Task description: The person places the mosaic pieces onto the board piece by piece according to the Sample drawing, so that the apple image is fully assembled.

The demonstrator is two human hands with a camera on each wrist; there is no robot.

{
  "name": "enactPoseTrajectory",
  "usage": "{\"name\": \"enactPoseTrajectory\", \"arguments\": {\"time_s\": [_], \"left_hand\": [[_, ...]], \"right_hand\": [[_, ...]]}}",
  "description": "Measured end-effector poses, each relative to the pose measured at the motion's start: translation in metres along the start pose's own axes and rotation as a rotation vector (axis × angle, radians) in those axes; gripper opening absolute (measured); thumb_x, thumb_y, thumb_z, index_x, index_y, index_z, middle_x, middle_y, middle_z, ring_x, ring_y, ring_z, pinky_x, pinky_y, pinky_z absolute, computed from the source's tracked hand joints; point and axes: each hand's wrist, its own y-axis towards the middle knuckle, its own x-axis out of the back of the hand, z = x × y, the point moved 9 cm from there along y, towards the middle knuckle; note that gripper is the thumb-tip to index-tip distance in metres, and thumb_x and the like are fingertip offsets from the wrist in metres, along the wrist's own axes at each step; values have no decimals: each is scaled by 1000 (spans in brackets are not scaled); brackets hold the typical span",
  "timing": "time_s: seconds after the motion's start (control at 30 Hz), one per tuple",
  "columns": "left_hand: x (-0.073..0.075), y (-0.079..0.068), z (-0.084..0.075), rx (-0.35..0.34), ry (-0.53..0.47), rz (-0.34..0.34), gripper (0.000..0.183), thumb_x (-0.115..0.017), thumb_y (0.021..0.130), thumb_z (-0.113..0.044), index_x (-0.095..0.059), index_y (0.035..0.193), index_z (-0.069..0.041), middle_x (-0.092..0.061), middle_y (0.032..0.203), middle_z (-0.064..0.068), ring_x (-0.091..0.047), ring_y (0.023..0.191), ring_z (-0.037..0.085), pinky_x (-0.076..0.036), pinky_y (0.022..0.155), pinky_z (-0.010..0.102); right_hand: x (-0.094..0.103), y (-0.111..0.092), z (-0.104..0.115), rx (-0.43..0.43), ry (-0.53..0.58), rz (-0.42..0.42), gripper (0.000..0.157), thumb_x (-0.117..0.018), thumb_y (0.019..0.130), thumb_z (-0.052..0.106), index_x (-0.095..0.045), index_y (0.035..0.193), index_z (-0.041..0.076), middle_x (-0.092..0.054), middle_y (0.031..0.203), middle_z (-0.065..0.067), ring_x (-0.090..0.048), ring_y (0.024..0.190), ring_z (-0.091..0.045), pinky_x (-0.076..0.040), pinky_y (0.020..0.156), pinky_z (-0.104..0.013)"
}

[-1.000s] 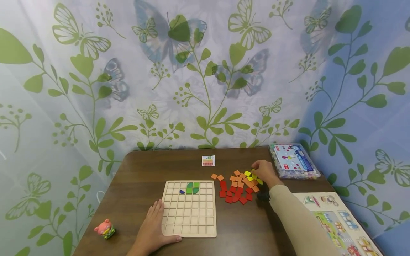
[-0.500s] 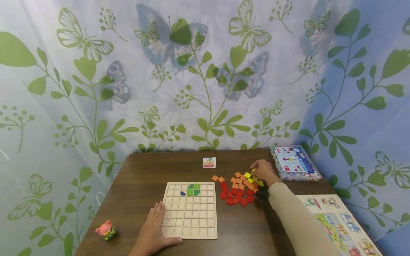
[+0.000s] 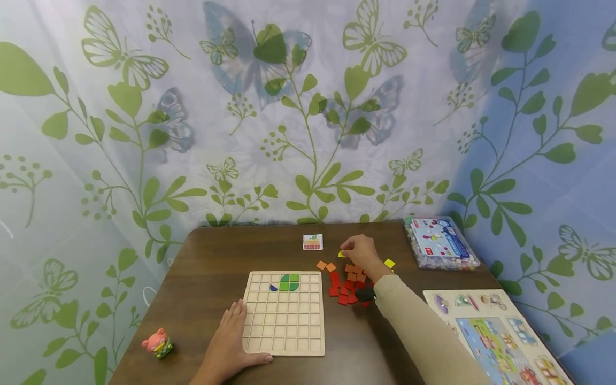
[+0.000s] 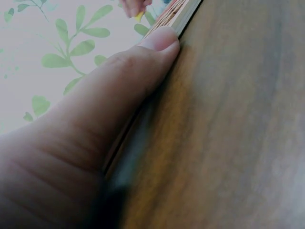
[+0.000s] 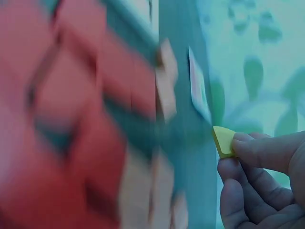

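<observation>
Beyond the far right corner of the grid board (image 3: 284,321), the right hand's (image 3: 362,252) grip pinches a yellow piece (image 5: 222,141), while the left hand (image 3: 230,338) lies spread about the board's near left corner, the apparent step being transport and the next move likely requiring an aligned lowering.

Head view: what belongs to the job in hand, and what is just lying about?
Likely in use:
grid board
yellow piece in the right hand
red tiles
orange tiles
green pieces
blue piece
picture card

Apparently lying about:
pink figurine
clear box
picture puzzle
</observation>
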Motion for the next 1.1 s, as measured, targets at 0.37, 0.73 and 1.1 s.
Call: {"name": "enactPoseTrajectory", "arguments": {"time_s": [0.37,0.73,1.1], "left_hand": [[-1,3,2,-22,2,-20,147,-71,63,-94,-38,153,17,-34,161,33,-28,152,45,-24,123,56],[-3,3,3,-16,-12,6,148,-70,62,-94,-35,156,15,-31,164,31,-26,153,43,-21,124,54],[3,0,1,-27,-27,-27,145,-73,64,-92,-38,154,15,-34,162,31,-29,152,44,-24,123,55]], "right_hand": [[-90,-17,95,212,44,141,5,-83,94,14,-83,98,12,-70,88,8,-64,81,-12,-57,73,-33],[-165,-49,149,276,126,271,4,-83,93,10,-83,92,14,-68,80,14,-62,75,-5,-55,67,-25],[-203,-64,182,275,51,218,5,-84,91,8,-82,88,11,-65,74,13,-57,67,-3,-56,70,-25]]}}
